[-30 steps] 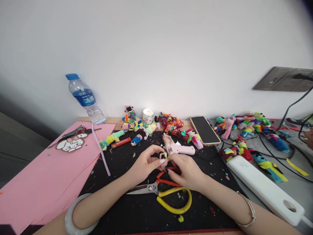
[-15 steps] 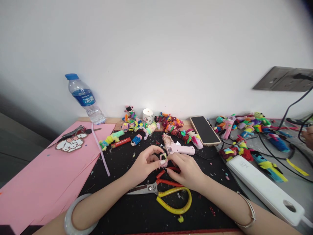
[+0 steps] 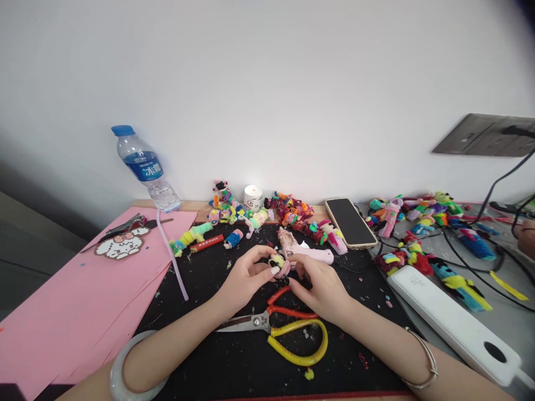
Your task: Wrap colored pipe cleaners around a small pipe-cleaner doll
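Note:
My left hand (image 3: 246,277) pinches a small fuzzy pipe-cleaner piece (image 3: 276,260) in pink, yellow and black between thumb and fingers, which hide part of it. Close against its right side is my right hand (image 3: 320,284), index fingertip at the piece's edge and thumb apart below. Whether that fingertip touches the piece is hard to see. Under both hands lie scissors (image 3: 259,321) with one red and one yellow handle, on a black mat (image 3: 200,356). Just behind the right hand rests a pale pink glue gun (image 3: 315,255), its nozzle end stained brown.
Along the wall lie several pipe-cleaner figures (image 3: 295,211), a white roll (image 3: 253,196) and a phone (image 3: 350,223). Pink sheets (image 3: 79,312) and a tilted water bottle (image 3: 144,167) are left. At right are more figures, cables, a white device (image 3: 453,323) and another person's hand (image 3: 527,236).
The piece has turned, showing more yellow, and shifted slightly up. My right thumb and index finger have spread apart and moved a little right. The other person's hand moved slightly.

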Motion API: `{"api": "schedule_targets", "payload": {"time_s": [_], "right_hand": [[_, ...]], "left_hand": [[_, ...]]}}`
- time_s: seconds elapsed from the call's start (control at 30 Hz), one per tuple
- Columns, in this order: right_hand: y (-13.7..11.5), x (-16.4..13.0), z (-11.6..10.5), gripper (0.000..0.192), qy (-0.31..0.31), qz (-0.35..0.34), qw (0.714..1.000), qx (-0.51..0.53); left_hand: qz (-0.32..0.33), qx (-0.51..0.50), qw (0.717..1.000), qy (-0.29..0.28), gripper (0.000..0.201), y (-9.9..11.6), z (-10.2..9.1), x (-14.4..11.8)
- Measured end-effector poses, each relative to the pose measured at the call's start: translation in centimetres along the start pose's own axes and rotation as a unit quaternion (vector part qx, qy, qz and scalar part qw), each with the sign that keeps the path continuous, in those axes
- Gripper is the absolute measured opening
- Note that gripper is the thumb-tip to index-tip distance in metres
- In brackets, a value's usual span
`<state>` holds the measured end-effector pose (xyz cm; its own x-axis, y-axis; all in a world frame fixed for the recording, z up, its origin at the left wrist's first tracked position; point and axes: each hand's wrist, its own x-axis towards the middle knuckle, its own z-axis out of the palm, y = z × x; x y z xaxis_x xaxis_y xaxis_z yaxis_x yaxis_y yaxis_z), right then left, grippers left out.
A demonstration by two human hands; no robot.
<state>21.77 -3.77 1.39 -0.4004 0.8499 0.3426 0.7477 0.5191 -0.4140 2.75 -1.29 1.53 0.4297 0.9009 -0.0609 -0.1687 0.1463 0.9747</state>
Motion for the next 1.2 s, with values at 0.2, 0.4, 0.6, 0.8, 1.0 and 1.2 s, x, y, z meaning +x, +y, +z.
{"api": "schedule_targets", "payload": {"time_s": [0.2, 0.4, 0.6, 0.8, 1.0, 1.2], "right_hand": [[0.33, -0.3, 0.2, 0.034, 0.022, -0.006, 1.0, 0.001], [0.19, -0.2, 0.07, 0.036, 0.011, -0.046, 0.999, -0.004], [0.4, -0.31, 0.12, 0.04, 0.024, -0.052, 0.998, -0.006], [0.57, -0.44, 0.28, 0.046, 0.019, -0.077, 0.997, -0.025], [0.67, -0.42, 0.43, 0.049, -0.018, -0.081, 0.995, -0.053], [0.35, -0.38, 0.25, 0.051, -0.009, -0.095, 0.994, -0.054]], "left_hand": [[0.005, -0.004, 1.0, 0.017, 0.028, -0.22, -0.15, 0.09], [0.017, -0.008, 1.0, 0.025, 0.026, -0.71, -0.46, 0.28], [0.005, 0.0, 0.999, 0.052, 0.027, -0.45, -0.3, 0.26], [0.002, 0.005, 0.998, 0.058, 0.025, -0.24, -0.21, 0.28], [-0.004, 0.01, 0.998, 0.066, 0.023, -0.38, -0.27, 0.3], [-0.007, 0.013, 0.998, 0.067, 0.023, -0.22, -0.16, 0.24]]}}
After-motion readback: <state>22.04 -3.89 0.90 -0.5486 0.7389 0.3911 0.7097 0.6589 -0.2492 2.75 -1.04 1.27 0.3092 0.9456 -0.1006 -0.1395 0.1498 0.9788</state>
